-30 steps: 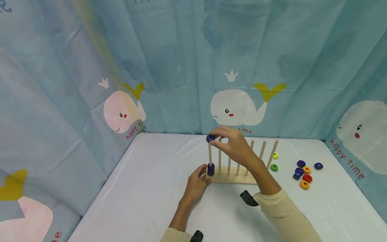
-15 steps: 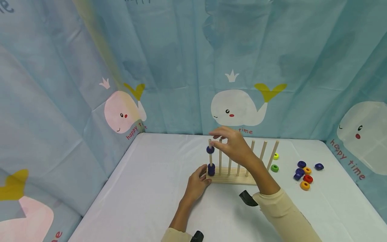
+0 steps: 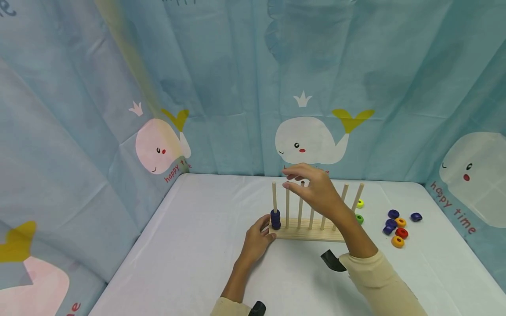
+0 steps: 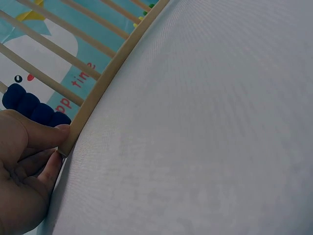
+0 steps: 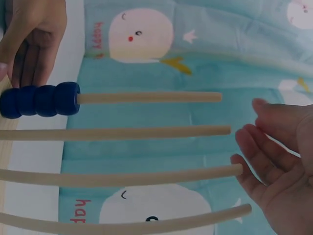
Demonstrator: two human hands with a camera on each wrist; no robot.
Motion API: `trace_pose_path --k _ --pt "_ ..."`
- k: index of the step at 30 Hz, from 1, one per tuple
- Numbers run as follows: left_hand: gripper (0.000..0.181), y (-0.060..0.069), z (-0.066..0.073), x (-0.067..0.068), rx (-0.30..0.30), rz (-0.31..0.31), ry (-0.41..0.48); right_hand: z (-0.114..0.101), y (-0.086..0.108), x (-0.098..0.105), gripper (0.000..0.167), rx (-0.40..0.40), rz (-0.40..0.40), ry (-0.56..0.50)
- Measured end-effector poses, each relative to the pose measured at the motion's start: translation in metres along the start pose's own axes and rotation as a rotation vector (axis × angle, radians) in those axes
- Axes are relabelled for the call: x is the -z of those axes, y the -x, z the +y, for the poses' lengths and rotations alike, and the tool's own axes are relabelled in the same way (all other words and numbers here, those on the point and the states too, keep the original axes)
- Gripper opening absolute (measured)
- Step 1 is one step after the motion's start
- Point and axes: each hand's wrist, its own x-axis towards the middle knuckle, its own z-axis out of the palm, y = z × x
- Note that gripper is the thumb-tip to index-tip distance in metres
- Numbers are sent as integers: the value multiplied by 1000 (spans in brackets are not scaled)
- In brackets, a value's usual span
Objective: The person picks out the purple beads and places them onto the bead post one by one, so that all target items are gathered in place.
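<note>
A wooden peg rack [image 3: 310, 235] stands on the table with a row of upright pegs. Several dark blue beads [image 3: 275, 219] are stacked at the bottom of its leftmost peg; the left wrist view shows these blue beads [image 4: 34, 105] just beyond the thumb. My left hand [image 3: 256, 242] pinches the left end of the base between thumb and fingers. Above the pegs my right hand [image 3: 316, 189] holds nothing, its fingers apart and loosely bent. In the right wrist view that right hand [image 5: 279, 152] is near the peg tips, and the other pegs seen carry no beads.
Right of the rack lie loose beads: a yellow bead [image 3: 360, 203], a green bead [image 3: 359, 219], a red bead [image 3: 401, 233], orange beads [image 3: 398, 242] and several blue beads [image 3: 393, 213]. A whale-printed curtain [image 3: 229, 131] hangs behind the white table [image 3: 189, 245].
The blue bead left my right hand's fingertips and slid down the leftmost peg onto the stack. My right hand then moved slightly right. My left hand stayed on the base.
</note>
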Motion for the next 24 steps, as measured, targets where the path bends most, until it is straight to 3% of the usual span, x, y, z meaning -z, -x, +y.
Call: trace_pose_path --k 13,24 --pt "64 0 -2 1 -19 -6 2 4 19 28 35 8 101 25" --pt "64 -1 -3 0 -14 2 -1 17 39 54 34 -39 200 61"
